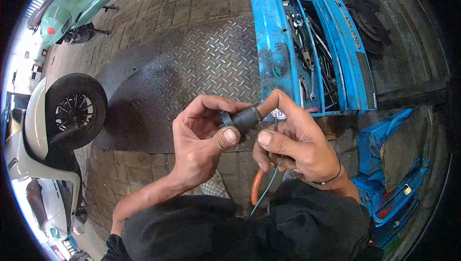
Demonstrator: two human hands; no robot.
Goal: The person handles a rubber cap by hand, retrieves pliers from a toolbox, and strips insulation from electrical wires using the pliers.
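Between the thumb and fingers of my left hand (196,138) is a black cylindrical part (246,119) with a wider collar at one end. My right hand (305,141) is closed, its bent index finger at the part's far end. Tucked in the right palm is a tool with an orange handle (256,190); a thin dark metal piece shows between the fingers, but the tool's kind is hidden. A thin green wire (272,185) hangs down from the right hand. Both hands are close together above the floor.
An open blue metal toolbox (271,35) full of wrenches and pliers stands just ahead to the right. Under it lies a diamond-plate metal sheet (223,52). A white scooter's wheel (98,109) is at left, a mint-green scooter (60,21) beyond. Blue packaging (372,150) lies at right.
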